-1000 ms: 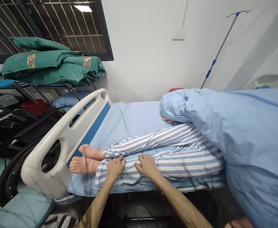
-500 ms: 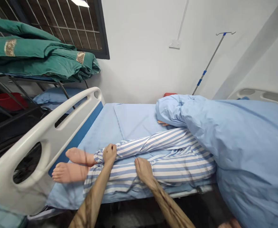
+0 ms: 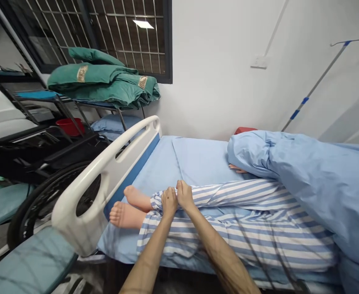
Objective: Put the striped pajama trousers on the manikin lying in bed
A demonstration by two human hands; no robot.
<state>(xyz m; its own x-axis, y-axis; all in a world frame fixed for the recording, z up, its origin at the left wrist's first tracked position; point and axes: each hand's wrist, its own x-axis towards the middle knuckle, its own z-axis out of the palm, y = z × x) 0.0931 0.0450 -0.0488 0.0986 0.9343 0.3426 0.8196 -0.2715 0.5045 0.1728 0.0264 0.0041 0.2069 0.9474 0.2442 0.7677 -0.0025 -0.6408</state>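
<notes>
The room looks bright, and the shadows are soft. A small white light [image 3: 143, 24] shines in the window [image 3: 118, 41]. Far below the window, thin dark blurry lines cross the picture, and the edges look bent.

Here's the hospital bed [image 3: 127, 183], blue sheet [image 3: 198, 159] on top, striped-pajama legs [image 3: 237, 232] reaching the white footboard [image 3: 115, 171], blue quilt [image 3: 317, 183] beyond them.

The left forearm [image 3: 145, 261] and right forearm [image 3: 219, 257] angle inward, the left hand [image 3: 169, 203] and right hand [image 3: 185, 195] just beside each other, backs upward.
</notes>
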